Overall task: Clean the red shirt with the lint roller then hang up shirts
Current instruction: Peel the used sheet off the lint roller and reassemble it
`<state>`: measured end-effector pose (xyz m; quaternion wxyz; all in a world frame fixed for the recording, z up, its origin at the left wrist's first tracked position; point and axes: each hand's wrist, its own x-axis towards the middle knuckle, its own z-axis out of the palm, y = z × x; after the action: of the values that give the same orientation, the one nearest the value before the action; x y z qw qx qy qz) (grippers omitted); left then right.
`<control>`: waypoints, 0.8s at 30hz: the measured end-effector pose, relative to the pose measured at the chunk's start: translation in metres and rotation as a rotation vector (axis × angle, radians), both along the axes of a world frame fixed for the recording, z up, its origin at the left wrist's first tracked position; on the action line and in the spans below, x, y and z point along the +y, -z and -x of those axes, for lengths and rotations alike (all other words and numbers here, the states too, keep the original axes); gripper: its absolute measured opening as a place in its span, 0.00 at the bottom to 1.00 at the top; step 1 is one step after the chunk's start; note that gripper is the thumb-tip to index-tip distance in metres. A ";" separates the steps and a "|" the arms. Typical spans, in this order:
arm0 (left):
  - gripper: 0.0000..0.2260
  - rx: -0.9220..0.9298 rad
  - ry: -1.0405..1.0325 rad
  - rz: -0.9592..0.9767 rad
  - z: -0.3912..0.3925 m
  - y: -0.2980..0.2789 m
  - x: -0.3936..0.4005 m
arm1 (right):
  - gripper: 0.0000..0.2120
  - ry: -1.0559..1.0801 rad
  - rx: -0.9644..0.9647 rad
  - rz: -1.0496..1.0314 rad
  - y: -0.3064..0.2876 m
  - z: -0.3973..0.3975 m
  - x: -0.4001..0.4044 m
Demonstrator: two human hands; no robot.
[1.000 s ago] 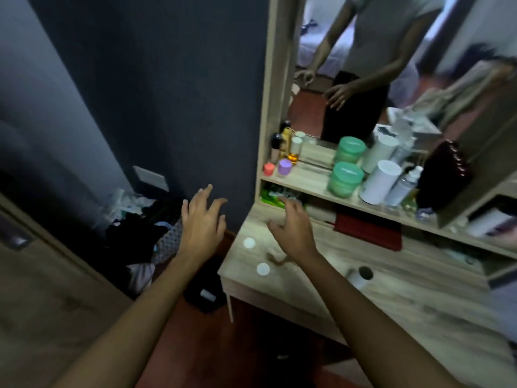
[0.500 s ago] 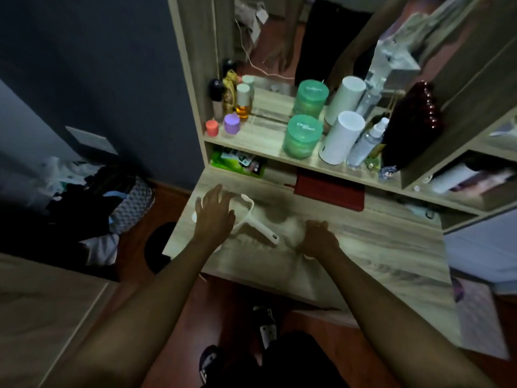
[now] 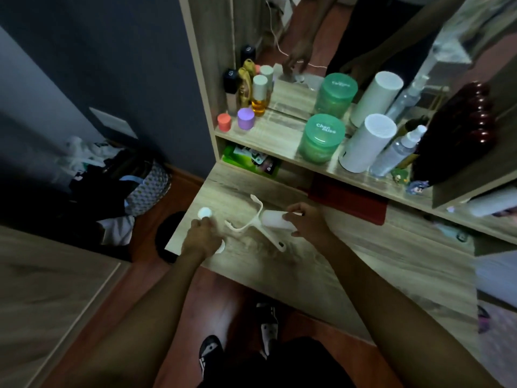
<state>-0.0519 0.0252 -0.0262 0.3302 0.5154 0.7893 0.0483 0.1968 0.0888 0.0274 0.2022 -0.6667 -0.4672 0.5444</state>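
Head view shows the person standing at a wooden bench [image 3: 349,264] with the lint roller in pieces near its left end. The white frame [image 3: 251,222], a forked yoke with a handle running toward the near right, lies flat on the wood, free of both hands. The right hand [image 3: 307,224] has its grip closed around the white roll [image 3: 272,219], held level at the frame's far right side, seemingly so it can be lined up between the two prongs. The left hand [image 3: 200,239] sits at the left edge with fingers curled; a small white cap [image 3: 204,212] lies just beyond its knuckles and another white disc [image 3: 220,247] peeks out beside it, but whether that grip holds anything cannot be told. These caps are probably kept close because they plug the roll's ends. No red shirt can be made out for certain; a dark red folded thing [image 3: 347,198] lies under the shelf [image 3: 268,135], far right of the hands, too unclear to name.
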 end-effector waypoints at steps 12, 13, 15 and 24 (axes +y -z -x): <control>0.23 -0.093 -0.036 -0.070 0.014 0.033 -0.016 | 0.07 -0.065 0.156 0.091 0.004 0.034 0.003; 0.18 -0.169 -0.127 -0.102 0.013 0.026 -0.017 | 0.07 -0.080 0.171 0.096 0.002 0.038 0.001; 0.09 -0.482 -0.403 -0.151 0.014 0.000 -0.016 | 0.06 -0.148 0.179 0.087 -0.001 0.049 0.000; 0.13 -1.063 -0.593 -0.184 0.059 -0.074 -0.003 | 0.08 -0.116 0.408 0.025 -0.037 0.128 -0.012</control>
<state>-0.1109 0.0221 0.0481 0.6053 0.2055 0.6190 0.4564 0.0689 0.0769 0.0648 0.2528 -0.5172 -0.4473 0.6844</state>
